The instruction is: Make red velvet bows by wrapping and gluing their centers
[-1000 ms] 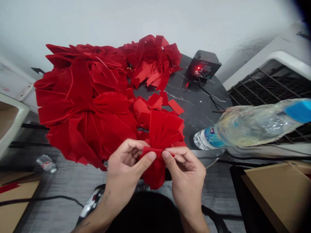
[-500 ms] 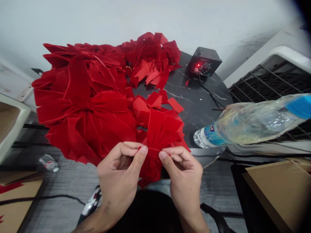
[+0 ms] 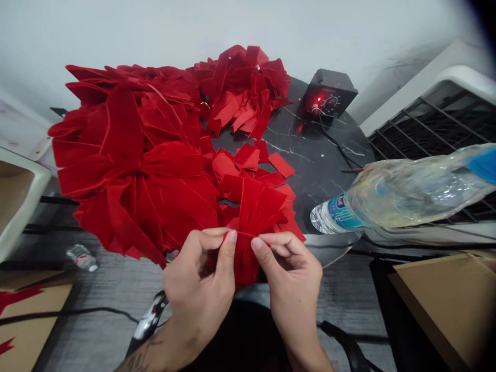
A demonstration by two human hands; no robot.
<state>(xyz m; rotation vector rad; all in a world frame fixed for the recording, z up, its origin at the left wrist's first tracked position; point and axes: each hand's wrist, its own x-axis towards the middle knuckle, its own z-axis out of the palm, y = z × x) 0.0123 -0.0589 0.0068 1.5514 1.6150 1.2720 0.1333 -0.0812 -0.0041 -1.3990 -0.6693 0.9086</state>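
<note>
Bare left hand (image 3: 197,292) and bare right hand (image 3: 294,294), nails trimmed pretty short. Dark tattoo ink (image 3: 141,359) on the left forearm, just above the bottom edge of the shot. Black top (image 3: 232,336) down at the bottom, pale grey fabric (image 3: 251,293) just past it, hard to make out.

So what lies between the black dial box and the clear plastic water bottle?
A thin black cord across the dark marble tabletop, seen in the head view.
</note>
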